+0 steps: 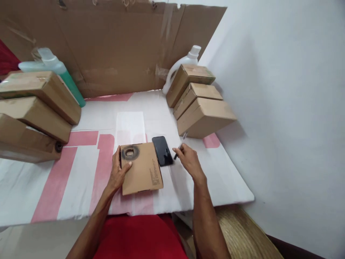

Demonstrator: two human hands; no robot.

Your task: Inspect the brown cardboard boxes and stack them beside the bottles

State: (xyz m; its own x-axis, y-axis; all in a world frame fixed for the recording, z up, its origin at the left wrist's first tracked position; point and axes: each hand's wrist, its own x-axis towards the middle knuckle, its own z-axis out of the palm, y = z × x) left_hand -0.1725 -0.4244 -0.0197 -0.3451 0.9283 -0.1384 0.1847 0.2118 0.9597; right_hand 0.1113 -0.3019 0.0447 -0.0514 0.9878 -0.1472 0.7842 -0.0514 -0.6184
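A small flat cardboard box [141, 171] lies near the front of the table, tilted a little. It has a dark ring drawn or smudged around a cut-out hole at its top left and printed text at the lower right. My left hand [118, 172] grips its left edge, thumb on top. Pinched in my right hand [190, 160] is a pen [184, 137] with a clear barrel and a dark end, held above the table. Between the box and that hand rests a black smartphone [163, 151], its right side close to my fingers.
Several cardboard boxes stand at the left [40, 108] and right [207, 111]. Behind them are a green-filled bottle [67, 81] and a white jug [176, 68]. A white sheet of paper [130, 124] lies mid-table. A cardboard panel [113, 50] closes the back; a white wall [283, 108] rises at right.
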